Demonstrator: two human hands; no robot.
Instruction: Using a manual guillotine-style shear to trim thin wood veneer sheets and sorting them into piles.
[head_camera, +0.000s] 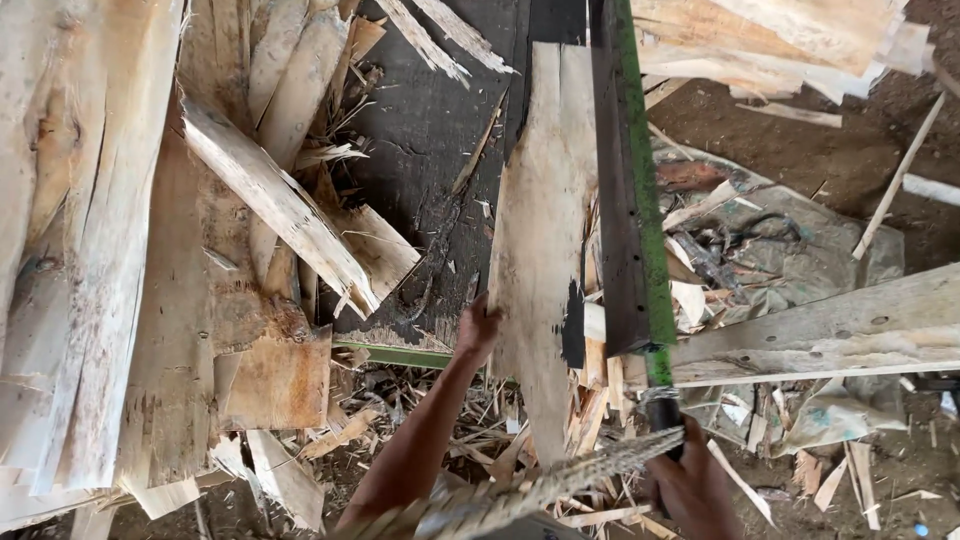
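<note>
On the dark desk (420, 150), the plank (540, 230) stands on end, your left hand (478, 328) pinching its left edge low down. Your right hand (690, 480) is wrapped tight around the handle of the blade (630, 200), a long dark one with a green edge, lying just beside the plank's right edge. Offcuts (270, 200) crowd the left; splinters (420, 400) litter the ground. Keep your left fingers below and clear of the blade's line, and hold the plank steady and upright.
</note>
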